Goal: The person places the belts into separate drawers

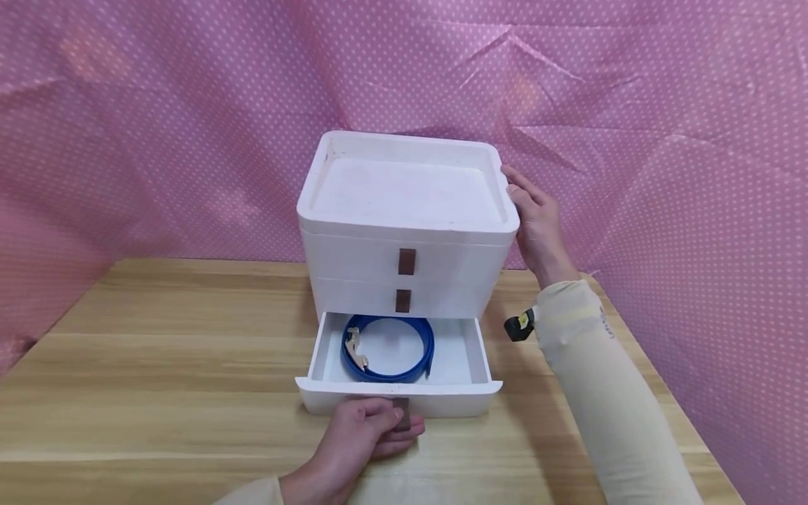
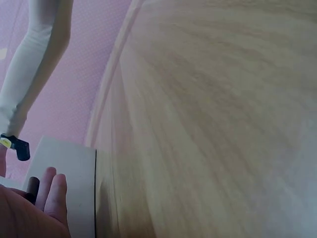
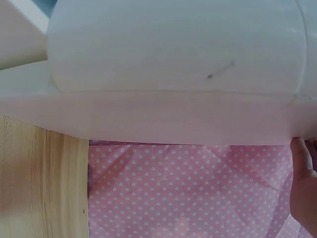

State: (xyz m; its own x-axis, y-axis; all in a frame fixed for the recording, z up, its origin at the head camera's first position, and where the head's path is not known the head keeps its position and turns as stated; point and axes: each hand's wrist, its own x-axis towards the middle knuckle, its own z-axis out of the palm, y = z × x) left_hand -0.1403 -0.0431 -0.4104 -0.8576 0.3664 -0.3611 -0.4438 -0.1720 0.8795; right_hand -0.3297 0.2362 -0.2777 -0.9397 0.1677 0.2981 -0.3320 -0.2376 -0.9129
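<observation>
A white drawer cabinet [image 1: 353,259] stands on the table with its bottom drawer [image 1: 454,401] pulled out. Inside that drawer lies a coiled blue belt [image 1: 427,351] with a gold-coloured metal buckle [image 1: 355,348]. My left hand [image 1: 350,442] pinches the drawer's brown pull tab [image 1: 402,412] between thumb and fingers; the left wrist view shows the dark tab [image 2: 32,186] beside extended fingers. At the cabinet's upper right side, my right hand [image 1: 535,221] rests with its fingers fairly straight against the wall below the rim. Only part of this hand [image 3: 303,186] shows in the right wrist view.
Above the pulled-out drawer are two closed drawers with brown tabs [image 1: 407,261]. The cabinet's top is a shallow recessed tray [image 1: 404,186]. A wooden table [image 1: 158,365] lies beneath, and pink dotted cloth [image 1: 221,105] hangs behind and at the sides.
</observation>
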